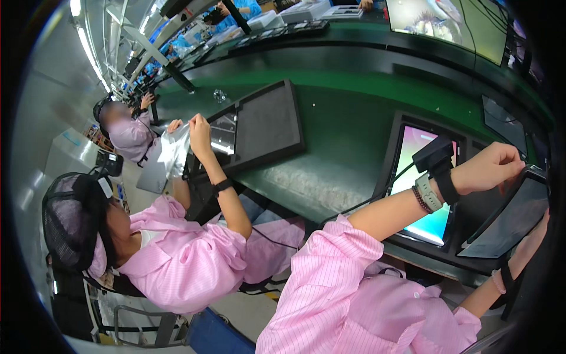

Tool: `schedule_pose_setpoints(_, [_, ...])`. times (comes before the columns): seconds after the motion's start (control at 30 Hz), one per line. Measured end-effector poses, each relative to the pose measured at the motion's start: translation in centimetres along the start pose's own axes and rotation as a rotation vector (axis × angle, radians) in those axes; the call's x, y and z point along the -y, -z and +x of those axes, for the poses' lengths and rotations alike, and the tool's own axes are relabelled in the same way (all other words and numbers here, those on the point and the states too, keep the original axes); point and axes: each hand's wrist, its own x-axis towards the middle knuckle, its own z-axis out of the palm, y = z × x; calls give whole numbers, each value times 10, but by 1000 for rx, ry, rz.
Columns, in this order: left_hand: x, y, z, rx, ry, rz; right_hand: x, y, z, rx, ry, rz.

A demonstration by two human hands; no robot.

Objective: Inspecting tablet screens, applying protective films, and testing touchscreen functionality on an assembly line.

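Observation:
My left hand (492, 168) is closed in a pinch at the top corner of a flat, dark-edged panel (510, 215); whatever thin thing it pinches is too small to make out. The panel stands tilted over the right part of a black foam tray (389, 147). Along the panel's right side, my right hand (540, 227) grips it, with its fingers mostly hidden near the picture's rim. Under my left forearm a tablet (421, 221) with a lit pink, green and blue screen lies in the tray. A black box (433, 153) is strapped to my left wrist.
A co-worker (183, 253) on my left handles clear film (175, 150) beside another black foam tray (268, 118) holding a dark glossy panel. A dark sheet (504, 124) lies at the far right. A cable (365, 203) runs from my wrist. A monitor (451, 26) stands behind the bench.

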Motion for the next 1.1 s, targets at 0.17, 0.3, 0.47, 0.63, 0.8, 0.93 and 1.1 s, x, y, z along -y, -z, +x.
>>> schedule_pose_setpoints(0.17, [-1, 4, 4, -73, -11, -123, -39, 56, 32, 17, -5, -39])
schedule_pose_setpoints(0.3, [7, 10, 11, -62, -35, -111, -79, 134, 84, 16, 11, -58])
schedule_pose_setpoints(0.47, [8, 13, 12, -90, -50, -174, -130, 257, 167, -7, 71, -43])
schedule_pose_setpoints(0.63, [13, 8, 11, -73, -159, 163, -28, 41, 40, -72, 246, -4])
schedule_pose_setpoints(0.8, [32, 9, -4, -179, 38, -5, 23, 6, 4, 591, 313, 124])
schedule_pose_setpoints(0.93, [16, -10, -9, -181, 120, 23, 40, -20, 19, 660, 383, 310])
schedule_pose_setpoints(1.1, [0, -38, -18, -53, 220, -92, 43, -83, 35, 1122, 192, 809])
